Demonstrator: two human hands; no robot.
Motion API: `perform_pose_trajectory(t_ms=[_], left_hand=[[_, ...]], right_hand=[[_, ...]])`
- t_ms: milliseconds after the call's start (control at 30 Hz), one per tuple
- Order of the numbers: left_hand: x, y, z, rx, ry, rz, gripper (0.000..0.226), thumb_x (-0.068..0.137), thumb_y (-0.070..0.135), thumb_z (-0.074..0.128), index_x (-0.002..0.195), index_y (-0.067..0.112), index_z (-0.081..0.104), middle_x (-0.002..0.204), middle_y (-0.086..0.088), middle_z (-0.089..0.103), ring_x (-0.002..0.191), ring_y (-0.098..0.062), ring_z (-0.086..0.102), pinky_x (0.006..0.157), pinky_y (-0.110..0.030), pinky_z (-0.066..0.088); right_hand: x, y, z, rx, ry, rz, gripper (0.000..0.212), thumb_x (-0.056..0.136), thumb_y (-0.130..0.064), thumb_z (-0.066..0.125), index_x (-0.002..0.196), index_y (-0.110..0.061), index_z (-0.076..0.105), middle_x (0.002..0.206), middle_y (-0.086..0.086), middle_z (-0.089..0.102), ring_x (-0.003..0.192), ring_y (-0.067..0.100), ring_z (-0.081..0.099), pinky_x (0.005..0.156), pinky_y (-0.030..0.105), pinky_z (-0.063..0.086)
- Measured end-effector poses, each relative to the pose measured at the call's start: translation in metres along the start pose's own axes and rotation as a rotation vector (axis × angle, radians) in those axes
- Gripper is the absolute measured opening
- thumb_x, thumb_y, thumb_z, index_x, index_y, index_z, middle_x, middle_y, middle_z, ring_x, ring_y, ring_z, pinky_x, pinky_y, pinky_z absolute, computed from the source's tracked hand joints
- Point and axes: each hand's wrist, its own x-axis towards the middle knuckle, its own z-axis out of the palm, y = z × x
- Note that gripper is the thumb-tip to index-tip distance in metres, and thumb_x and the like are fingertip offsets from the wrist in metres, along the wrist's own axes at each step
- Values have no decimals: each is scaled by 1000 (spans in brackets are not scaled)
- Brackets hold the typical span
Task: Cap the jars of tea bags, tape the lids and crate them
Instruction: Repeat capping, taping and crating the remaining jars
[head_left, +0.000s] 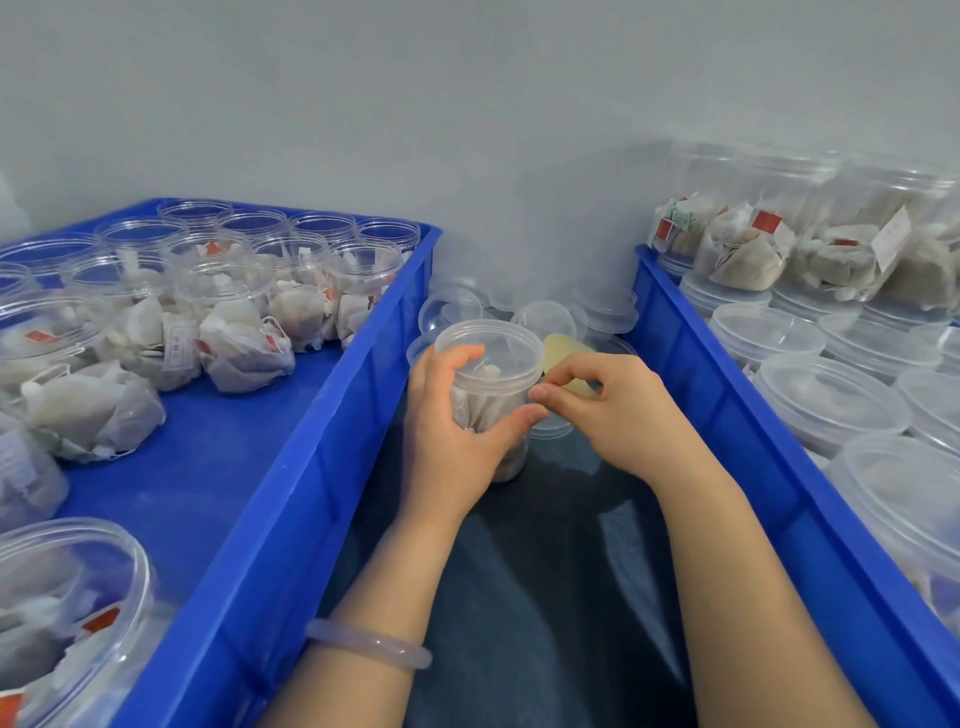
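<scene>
Between the two crates, my left hand (457, 415) grips an uncapped clear jar (488, 364) with tea bags inside, standing on the dark surface. My right hand (618, 410) is right beside the jar with its fingers curled and its fingertips at the jar's side. A clear lid (551, 428) shows just under those fingers; whether they hold it is hidden. A yellowish tape roll (563, 347) lies behind my right hand. Loose clear lids (545, 318) sit beyond the jar.
A blue crate (332, 395) on the left holds several uncapped jars of tea bags (234, 322). The blue crate (727, 395) on the right holds several capped jars (826, 400), some stacked. A grey wall closes the back. A bangle circles my left wrist.
</scene>
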Motion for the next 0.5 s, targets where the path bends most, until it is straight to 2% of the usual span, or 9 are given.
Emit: perform_pose_trajectory(t_ms=[133, 267, 367, 433, 500], left_hand=[[1, 4, 0, -15, 14, -29, 52, 61, 42, 79, 103, 35, 49, 117, 4, 51, 103, 14, 45, 85, -1, 32], [3, 6, 1, -21, 28, -57, 48, 62, 56, 67, 102, 35, 51, 117, 6, 52, 103, 10, 46, 88, -5, 35], [3, 2, -1, 3, 20, -36, 41, 72, 45, 75, 103, 34, 52, 116, 7, 49, 106, 13, 44, 87, -6, 35], [3, 2, -3, -8, 40, -33, 40, 71, 49, 69, 104, 38, 50, 114, 8, 49, 107, 5, 46, 89, -15, 39], [3, 3, -5, -74, 69, -59, 43, 70, 53, 63, 107, 39, 47, 116, 2, 51, 111, -11, 51, 94, -31, 44]], right_hand=[[0, 0, 3, 15, 28, 0, 14, 83, -35, 68, 71, -32, 64, 64, -12, 53, 56, -11, 48, 50, 4, 36], [-1, -2, 3, -34, 35, 0, 11, 83, -41, 66, 74, -34, 64, 71, -15, 58, 66, -3, 51, 51, 10, 35], [-2, -4, 2, -38, 44, -15, 13, 80, -43, 69, 72, -35, 64, 67, -17, 58, 68, -5, 53, 54, 11, 34], [-3, -7, -1, -11, 46, -39, 16, 78, -45, 71, 67, -36, 63, 57, -22, 56, 63, -5, 51, 51, 10, 36], [-4, -13, -4, -2, 45, -69, 17, 76, -46, 71, 65, -38, 61, 59, -31, 54, 66, 0, 48, 52, 12, 33]])
